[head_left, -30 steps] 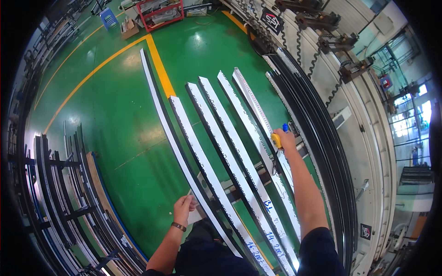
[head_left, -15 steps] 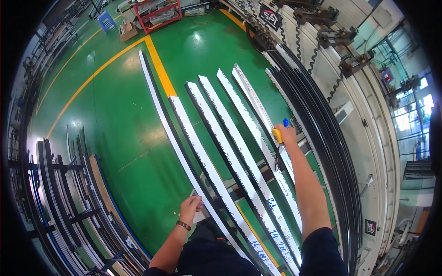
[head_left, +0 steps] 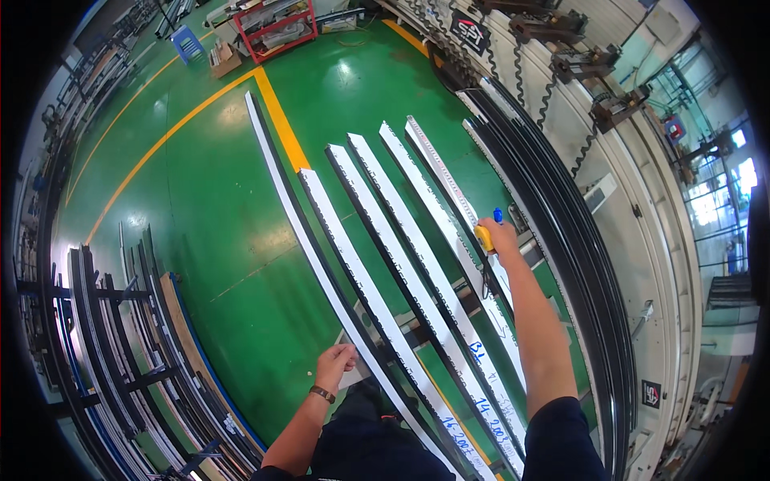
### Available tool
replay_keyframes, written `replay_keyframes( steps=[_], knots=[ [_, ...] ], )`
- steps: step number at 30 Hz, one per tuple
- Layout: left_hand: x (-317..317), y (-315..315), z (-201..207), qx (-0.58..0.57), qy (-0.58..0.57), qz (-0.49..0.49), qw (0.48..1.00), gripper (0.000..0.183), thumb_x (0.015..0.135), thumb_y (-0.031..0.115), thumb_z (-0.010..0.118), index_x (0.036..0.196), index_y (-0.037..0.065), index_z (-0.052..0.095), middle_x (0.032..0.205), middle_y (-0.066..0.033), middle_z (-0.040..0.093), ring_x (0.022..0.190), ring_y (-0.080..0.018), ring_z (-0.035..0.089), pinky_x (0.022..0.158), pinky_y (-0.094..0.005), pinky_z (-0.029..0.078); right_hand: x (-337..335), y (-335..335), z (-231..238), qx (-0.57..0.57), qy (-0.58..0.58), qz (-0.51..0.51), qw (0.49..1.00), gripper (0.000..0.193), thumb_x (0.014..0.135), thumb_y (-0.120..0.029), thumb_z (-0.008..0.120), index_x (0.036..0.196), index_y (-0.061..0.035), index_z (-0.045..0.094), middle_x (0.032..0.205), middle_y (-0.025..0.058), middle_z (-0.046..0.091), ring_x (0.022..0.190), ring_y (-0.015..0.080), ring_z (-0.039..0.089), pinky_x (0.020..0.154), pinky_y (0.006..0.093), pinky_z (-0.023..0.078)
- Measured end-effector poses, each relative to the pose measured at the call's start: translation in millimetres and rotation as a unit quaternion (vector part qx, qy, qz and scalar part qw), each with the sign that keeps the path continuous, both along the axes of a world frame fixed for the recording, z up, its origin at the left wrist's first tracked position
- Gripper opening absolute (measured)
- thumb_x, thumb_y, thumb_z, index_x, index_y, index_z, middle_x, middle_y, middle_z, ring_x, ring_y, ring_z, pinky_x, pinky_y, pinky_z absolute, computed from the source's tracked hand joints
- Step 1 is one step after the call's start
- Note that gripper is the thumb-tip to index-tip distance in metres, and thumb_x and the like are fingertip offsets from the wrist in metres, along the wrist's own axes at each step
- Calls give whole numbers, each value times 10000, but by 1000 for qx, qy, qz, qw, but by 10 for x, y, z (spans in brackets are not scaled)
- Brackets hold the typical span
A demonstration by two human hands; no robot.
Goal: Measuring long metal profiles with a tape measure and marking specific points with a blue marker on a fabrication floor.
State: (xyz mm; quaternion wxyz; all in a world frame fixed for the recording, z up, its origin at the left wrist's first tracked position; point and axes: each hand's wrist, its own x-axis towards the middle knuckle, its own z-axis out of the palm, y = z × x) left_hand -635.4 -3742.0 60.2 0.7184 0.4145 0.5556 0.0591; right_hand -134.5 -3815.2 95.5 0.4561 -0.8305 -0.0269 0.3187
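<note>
My right hand (head_left: 500, 235) grips a yellow tape measure (head_left: 483, 238). Its blade (head_left: 441, 170) runs out along the rightmost white-faced bar (head_left: 508, 358) toward that bar's far end. A blue-capped marker (head_left: 498, 215) sticks up from the same hand, and a dark strap (head_left: 484, 280) hangs below the tape case. My left hand (head_left: 335, 365) is closed, its fingers curled beside the leftmost long white bar (head_left: 314, 260); whatever is inside them is hidden. Between the two hands lie several more long white bars (head_left: 370, 286) with dark sides, some with blue handwriting near my body.
A stack of black profiles (head_left: 553, 216) lies to the right, against a long pale machine (head_left: 642, 264) with coiled hoses. Racks of long profiles (head_left: 112, 345) stand at the left. A red shelf cart (head_left: 277, 32) and a blue stool (head_left: 187, 44) are far off on the green floor.
The view has shifted slightly, so the bars sit a little lower in the picture. Both hands keep nearly the same places, the right still gripping the tape measure.
</note>
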Motion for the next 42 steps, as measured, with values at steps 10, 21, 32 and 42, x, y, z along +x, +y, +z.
replay_keyframes(
  steps=[10,21,32,42],
  knots=[
    [72,-180,15,-2,-19,-49,999,249,965,266,691,1057,35,679,850,-51,697,688,-95,612,640,-240,513,-167,-1215,-248,-57,5,-26,998,516,724,-488,788,876,-1,712,817,148,700,695,221,692,541,352,538],
    [-336,-1443,-153,-14,-50,-365,930,221,997,250,642,1091,51,651,833,-47,677,665,-106,603,602,-239,495,-2468,-4612,597,-91,7,-50,995,483,722,-465,788,888,-26,674,827,122,695,706,235,680,602,336,571],
    [-2719,-3113,-889,51,-17,-595,802,240,949,263,709,1036,47,651,825,-64,679,644,-115,628,554,-271,515,-5404,-7687,1533,-198,-144,-132,960,523,684,-450,827,925,-8,689,907,192,714,870,352,687,770,428,525],
    [-3301,-3717,-926,-5,75,-536,841,222,962,246,664,1086,69,611,801,-42,634,636,-137,608,527,-303,503,-6370,-9178,1661,-192,-157,-148,957,551,684,-453,820,985,-18,667,944,183,704,902,361,680,792,422,525]
  ],
)
